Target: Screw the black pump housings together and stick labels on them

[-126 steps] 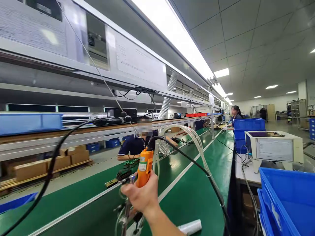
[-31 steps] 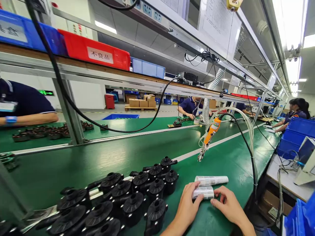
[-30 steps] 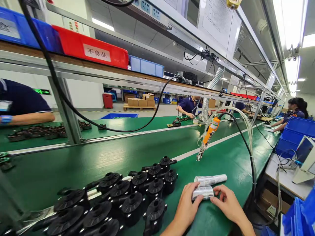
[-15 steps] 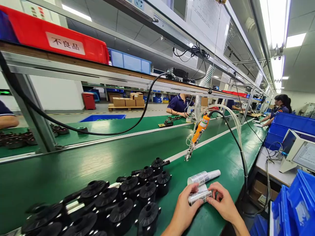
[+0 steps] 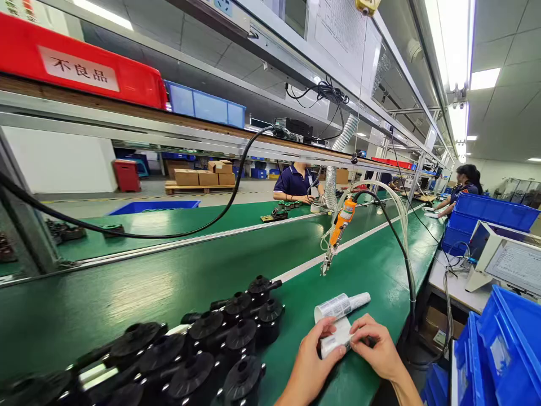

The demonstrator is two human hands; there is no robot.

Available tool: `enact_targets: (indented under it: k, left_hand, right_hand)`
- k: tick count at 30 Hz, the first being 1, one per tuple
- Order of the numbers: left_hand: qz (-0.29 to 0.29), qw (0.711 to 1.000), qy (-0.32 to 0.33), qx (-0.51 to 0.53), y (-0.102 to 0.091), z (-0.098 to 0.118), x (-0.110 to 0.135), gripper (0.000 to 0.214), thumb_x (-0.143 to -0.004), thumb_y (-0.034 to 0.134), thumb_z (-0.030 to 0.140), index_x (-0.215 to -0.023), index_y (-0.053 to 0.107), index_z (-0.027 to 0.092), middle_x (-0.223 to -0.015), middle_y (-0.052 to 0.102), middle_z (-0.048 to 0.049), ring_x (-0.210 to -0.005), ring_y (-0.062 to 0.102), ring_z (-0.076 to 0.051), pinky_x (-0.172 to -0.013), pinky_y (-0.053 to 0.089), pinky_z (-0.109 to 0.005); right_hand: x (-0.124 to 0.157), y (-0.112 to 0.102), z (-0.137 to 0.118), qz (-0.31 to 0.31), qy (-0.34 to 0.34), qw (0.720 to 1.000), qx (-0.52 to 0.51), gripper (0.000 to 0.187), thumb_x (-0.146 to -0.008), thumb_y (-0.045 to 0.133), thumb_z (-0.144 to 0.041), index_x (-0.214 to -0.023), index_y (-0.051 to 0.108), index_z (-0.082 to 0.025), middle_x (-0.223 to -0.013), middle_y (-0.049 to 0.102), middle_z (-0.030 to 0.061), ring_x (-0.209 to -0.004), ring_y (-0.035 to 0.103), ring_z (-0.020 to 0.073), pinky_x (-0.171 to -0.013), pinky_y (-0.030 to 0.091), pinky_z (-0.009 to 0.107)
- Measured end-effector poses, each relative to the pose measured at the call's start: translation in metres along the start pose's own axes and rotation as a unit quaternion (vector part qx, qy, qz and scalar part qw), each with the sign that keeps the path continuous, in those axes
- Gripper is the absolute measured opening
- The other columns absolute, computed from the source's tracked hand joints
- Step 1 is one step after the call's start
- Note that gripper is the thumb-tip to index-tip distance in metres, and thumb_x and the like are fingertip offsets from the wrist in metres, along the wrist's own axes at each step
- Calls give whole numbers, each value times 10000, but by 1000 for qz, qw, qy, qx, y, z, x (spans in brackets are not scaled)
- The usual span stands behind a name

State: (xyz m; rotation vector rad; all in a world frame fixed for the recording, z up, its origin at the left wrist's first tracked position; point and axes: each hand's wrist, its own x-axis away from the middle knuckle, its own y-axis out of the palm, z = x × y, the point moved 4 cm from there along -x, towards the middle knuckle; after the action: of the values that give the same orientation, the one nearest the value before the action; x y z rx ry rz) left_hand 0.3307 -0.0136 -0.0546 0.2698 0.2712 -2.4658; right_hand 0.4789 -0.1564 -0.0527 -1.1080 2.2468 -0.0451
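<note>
At the front right of the green bench, my left hand [image 5: 315,355] grips the near end of a roll of labels [image 5: 335,343], thumb and fingers on either side of it. My right hand [image 5: 374,344] pinches at the right end of the same roll, thumb against fingertips; whether a single label is between them I cannot make out. A strip of backing runs from this roll to a second, larger label roll [image 5: 332,308] just behind it. That one lies on its side against a ribbed white tube [image 5: 359,301]. Several black round pump housings [image 5: 240,380] stand left of my hands.
An orange power screwdriver [image 5: 341,223] hangs over the green bench [image 5: 169,282] beyond the rolls, with hoses and a black cable. Blue bins [image 5: 507,349] and a monitor [image 5: 513,265] stand at right. A red bin [image 5: 84,62] sits on the upper shelf. Co-workers [image 5: 296,181] sit across and farther along.
My right fingers have closed to a pinch at the roll's right end, and the roll has turned in my hands. The view has shifted slightly to the right.
</note>
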Motion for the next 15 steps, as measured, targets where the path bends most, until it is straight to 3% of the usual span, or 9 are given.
enact_targets:
  k: [2, 4, 7, 12, 15]
  left_hand:
    - [-6, 1000, 13, -14, 1, 3, 1, 452, -770, 763, 228, -1219, 738, 190, -1125, 791, -114, -1067, 731, -316, -975, 575, -417]
    - [-4, 999, 36, -24, 2, 6, 2, 392, -783, 730, 200, -1174, 759, 199, -1100, 798, -99, -1038, 738, -302, -957, 580, -396]
    - [-8, 999, 51, -13, 4, 9, 2, 388, -799, 734, 199, -1187, 758, 216, -1053, 817, -74, -980, 764, -279, -941, 594, -363]
    - [-9, 999, 52, -5, 4, 10, 0, 285, -946, 685, 419, -1090, 799, 201, -1004, 847, -85, -921, 788, -273, -873, 615, -326]
    - [12, 997, 57, -49, 0, 11, -3, 350, -971, 630, 491, -951, 818, 196, -896, 840, -74, -818, 773, -263, -765, 607, -298]
  right_hand:
    - [0, -3, -2, 1, -17, 1000, 5, 194, -919, 757, -375, -773, 760, -247, -885, 727, 63, -859, 608, 230, -784, 484, 355]
    - [0, -5, -4, 3, -23, 1000, 8, 133, -908, 768, -386, -924, 775, -254, -1024, 735, 82, -951, 614, 252, -814, 494, 367]
    - [0, -4, -5, 2, -19, 1000, 16, 274, -914, 774, -411, -1147, 749, -267, -1250, 690, 106, -1124, 600, 282, -898, 508, 392]
    - [-2, 2, -2, 11, -6, 999, 46, 180, -982, 714, -417, -988, 763, -243, -940, 680, 73, -1011, 584, 271, -932, 492, 412]
    - [-1, 4, -4, 25, -10, 998, 60, 159, -991, 693, -390, -1004, 743, -240, -987, 690, 78, -1049, 570, 277, -961, 484, 426]
